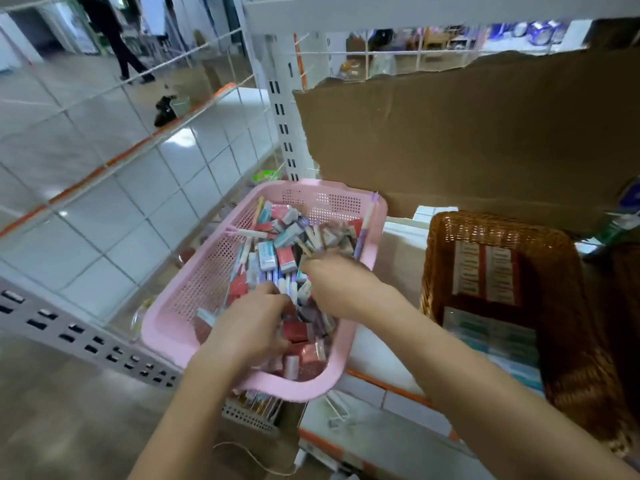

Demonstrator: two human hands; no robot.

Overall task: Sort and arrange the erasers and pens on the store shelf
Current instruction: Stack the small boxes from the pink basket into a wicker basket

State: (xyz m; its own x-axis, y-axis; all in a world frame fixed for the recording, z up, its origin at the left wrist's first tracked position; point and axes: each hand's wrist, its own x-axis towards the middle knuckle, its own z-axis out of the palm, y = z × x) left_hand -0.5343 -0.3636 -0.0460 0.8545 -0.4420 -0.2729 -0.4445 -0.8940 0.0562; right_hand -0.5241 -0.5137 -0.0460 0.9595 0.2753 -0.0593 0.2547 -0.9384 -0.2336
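**Q:** Which step do you have in hand here?

**A:** Sorting, at its picking stage. Centre-left, the pink basket holds the task's things in one mixed heap: boxed erasers in red, teal and grey sleeves, with pens lying among and across them. Your left hand reaches in at the near end, back upward, fingers curled down into the heap. Your right hand is just beside it at the middle of the heap, knuckles up. Both sets of fingertips are buried, so I cannot tell whether either hand grips a piece or only rakes through.

**Q:** What does the next move call for?

**A:** Probably, lift out one kind only and carry it rightward. The wicker basket at centre-right already holds flat packs laid in rows, so it looks like the eraser bin. The pens tangle with the boxes, so separate them before lifting.

**Q:** And the surface and room?

**A:** At left, a glossy tiled floor. At upper left, a person stands in the distance. At centre, there is a slotted white shelf upright. Both baskets sit on a white shelf board with an orange front edge. A torn cardboard sheet stands behind them at upper right.
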